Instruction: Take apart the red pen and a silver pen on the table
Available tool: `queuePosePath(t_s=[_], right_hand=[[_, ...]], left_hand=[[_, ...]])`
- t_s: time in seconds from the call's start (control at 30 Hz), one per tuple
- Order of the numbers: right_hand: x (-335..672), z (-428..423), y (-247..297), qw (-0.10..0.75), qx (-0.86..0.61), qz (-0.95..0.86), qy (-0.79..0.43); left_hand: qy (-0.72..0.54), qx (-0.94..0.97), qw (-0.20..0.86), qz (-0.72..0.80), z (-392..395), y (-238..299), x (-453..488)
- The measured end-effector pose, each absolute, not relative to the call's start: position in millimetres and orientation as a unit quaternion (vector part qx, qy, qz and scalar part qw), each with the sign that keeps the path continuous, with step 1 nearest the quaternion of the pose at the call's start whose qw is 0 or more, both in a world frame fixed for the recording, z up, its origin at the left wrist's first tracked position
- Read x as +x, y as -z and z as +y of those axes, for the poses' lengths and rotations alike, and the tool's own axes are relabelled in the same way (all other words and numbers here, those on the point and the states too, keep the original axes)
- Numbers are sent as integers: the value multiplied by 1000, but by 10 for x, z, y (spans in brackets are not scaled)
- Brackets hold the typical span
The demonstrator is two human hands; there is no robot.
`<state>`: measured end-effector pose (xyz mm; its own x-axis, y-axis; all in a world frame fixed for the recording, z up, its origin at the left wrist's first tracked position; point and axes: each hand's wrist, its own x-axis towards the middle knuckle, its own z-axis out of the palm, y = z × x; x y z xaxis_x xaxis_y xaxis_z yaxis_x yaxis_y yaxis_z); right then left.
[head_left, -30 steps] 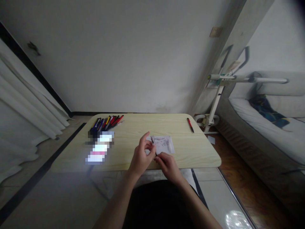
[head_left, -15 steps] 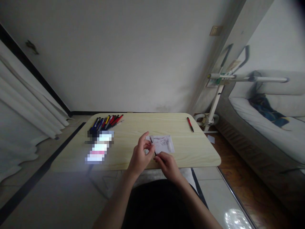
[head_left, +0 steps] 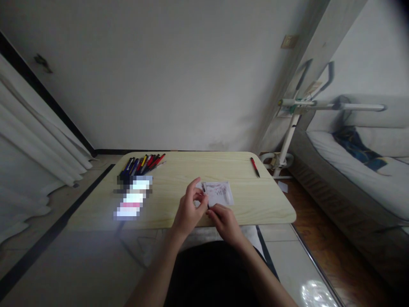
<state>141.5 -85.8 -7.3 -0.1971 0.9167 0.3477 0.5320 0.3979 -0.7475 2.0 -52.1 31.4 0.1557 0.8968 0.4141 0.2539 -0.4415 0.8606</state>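
Observation:
My left hand (head_left: pixel 191 205) is closed in a pinch over the table, its index finger raised. Between its thumb and fingers is a slim pen (head_left: pixel 204 187) with a dark upper part; most of it is hidden by the fingers. My right hand (head_left: pixel 226 219) is closed around the pen's dark lower end, close to the left thumb. Just behind both hands lies a small white paper (head_left: pixel 220 194) with dark print or writing, partly covered by them.
Several pens and markers (head_left: pixel 145 164) lie bunched at the table's back left. A blurred-out bright phone-like object (head_left: pixel 134 198) is in front of them. A red and black pen (head_left: pixel 254 167) rests at the right of the wooden table (head_left: pixel 262 204). Beyond stands white exercise equipment (head_left: pixel 289 136).
A little less of the pen's dark lower end shows between my two hands. Both hands stay in nearly the same place, and the things on the table have not moved.

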Motion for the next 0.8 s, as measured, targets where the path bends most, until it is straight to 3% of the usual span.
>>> queuePosePath(t_s=[0.8], right_hand=[[1420,-862,45,404,-489,-732,-248]], left_hand=[[-494,693,318,417,-526,-312,11]])
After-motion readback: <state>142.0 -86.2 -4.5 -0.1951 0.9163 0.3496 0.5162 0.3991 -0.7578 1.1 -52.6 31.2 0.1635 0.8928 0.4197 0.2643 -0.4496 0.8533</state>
